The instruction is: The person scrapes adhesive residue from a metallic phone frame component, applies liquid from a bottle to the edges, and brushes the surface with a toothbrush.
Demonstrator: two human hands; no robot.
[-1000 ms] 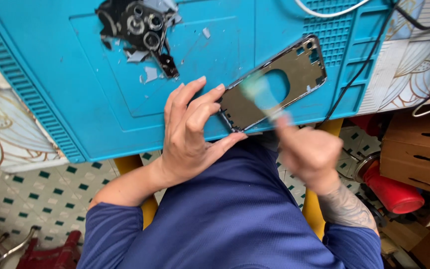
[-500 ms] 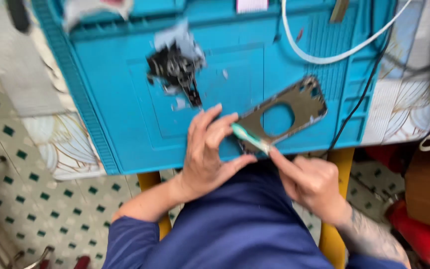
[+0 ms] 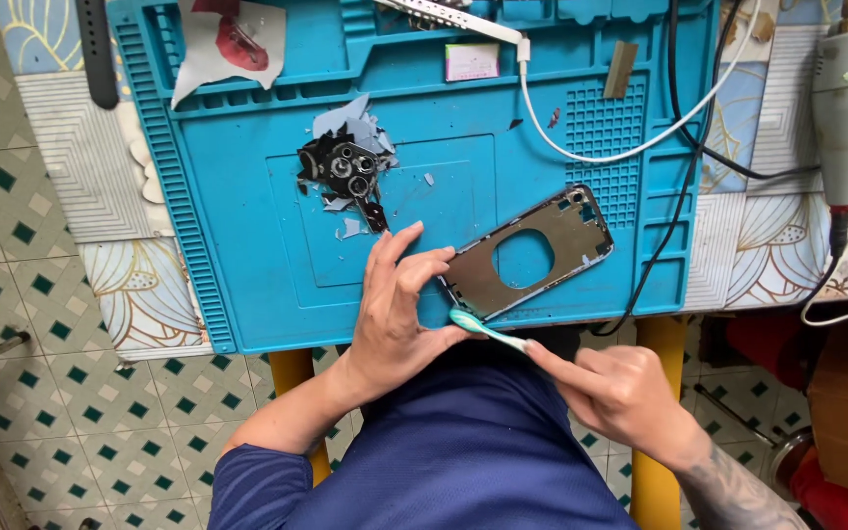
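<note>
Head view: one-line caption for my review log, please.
Left hand steadies a metal phone frame on a blue work mat while right hand brushes its edge with a toothbrush.

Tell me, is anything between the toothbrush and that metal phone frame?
Nothing visible. The right hand holds the toothbrush with its head at the near corner of the phone frame, while the left hand pins that frame on the blue mat.
</note>
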